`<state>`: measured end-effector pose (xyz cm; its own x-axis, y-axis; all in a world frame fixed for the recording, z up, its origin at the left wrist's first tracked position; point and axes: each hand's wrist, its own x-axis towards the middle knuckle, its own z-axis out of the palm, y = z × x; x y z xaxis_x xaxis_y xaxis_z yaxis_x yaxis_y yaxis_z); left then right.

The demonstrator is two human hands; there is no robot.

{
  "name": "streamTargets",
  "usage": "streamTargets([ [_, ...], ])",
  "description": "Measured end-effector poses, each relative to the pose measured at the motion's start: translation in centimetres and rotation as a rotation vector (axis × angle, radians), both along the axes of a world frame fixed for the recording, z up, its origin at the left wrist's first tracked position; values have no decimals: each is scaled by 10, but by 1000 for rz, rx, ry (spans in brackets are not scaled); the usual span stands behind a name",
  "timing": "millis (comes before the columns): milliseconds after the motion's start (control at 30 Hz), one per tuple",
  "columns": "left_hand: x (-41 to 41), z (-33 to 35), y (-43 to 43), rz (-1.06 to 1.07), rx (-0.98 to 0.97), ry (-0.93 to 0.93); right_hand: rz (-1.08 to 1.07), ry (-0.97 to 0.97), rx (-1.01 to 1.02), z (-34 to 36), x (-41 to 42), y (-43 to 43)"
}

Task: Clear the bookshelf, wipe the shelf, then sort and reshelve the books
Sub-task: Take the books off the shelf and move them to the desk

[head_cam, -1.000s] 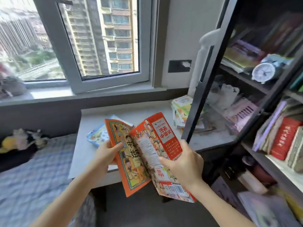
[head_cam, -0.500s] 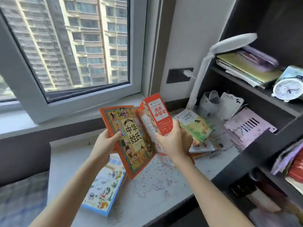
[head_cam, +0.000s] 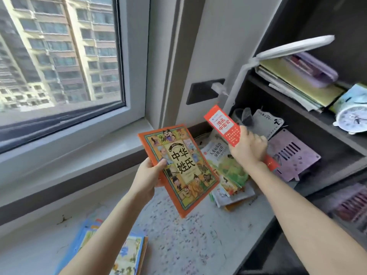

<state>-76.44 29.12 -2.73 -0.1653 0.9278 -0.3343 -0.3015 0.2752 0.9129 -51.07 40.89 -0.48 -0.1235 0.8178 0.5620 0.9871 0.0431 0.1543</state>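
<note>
My left hand (head_cam: 148, 175) grips the left edge of an orange-bordered picture book (head_cam: 182, 167), cover facing me, held tilted above the desk. My right hand (head_cam: 248, 147) grips a red-covered book (head_cam: 223, 126) by its middle, over a stack of books (head_cam: 228, 175) lying on the desk (head_cam: 198, 235). The red book is seen nearly edge-on, its lower end showing below my wrist. The dark bookshelf (head_cam: 309, 114) stands at the right, its lower bay holding papers.
A white desk lamp (head_cam: 294, 46) arches over the shelf's left end. Folders (head_cam: 297, 80) and a white alarm clock (head_cam: 351, 118) sit on the upper shelf. A pink slotted board (head_cam: 292, 153) lies under it. Blue picture books (head_cam: 123, 253) lie at the desk's near left. Window at left.
The two books have come apart: my right hand has carried the red book right, over the stack, while my left hand keeps the orange one. The view has moved closer to the desk.
</note>
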Motion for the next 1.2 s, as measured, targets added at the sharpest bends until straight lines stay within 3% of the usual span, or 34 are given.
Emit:
streamTargets([
  [267,13,-10,42,-21,-79,41,-61,-213,-412,-110,12,10],
  [367,9,-9,44,-9,-64,28,-76,-115,-450,-133,10,1],
  [500,12,3,52,-27,-14,-52,-131,33,-466,-110,12,5],
  [567,21,7,64,-43,-9,-121,-162,256,-555,-90,21,10],
  [633,34,6,79,-68,-16,-200,-240,718,-596,-71,39,14],
  [700,53,2,96,-105,-37,-281,-286,1202,-407,-47,61,15],
  [800,92,-11,120,-149,-106,-365,-361,1639,-190,-20,88,13],
  [933,154,-34,148,-148,-294,-448,-412,1540,-44,-4,99,12],
  [1100,189,-45,154,-269,-465,-39,-377,1404,-177,-4,83,6],
  [1200,176,-41,149,-331,-464,30,-328,1352,-213,-5,72,-3],
])
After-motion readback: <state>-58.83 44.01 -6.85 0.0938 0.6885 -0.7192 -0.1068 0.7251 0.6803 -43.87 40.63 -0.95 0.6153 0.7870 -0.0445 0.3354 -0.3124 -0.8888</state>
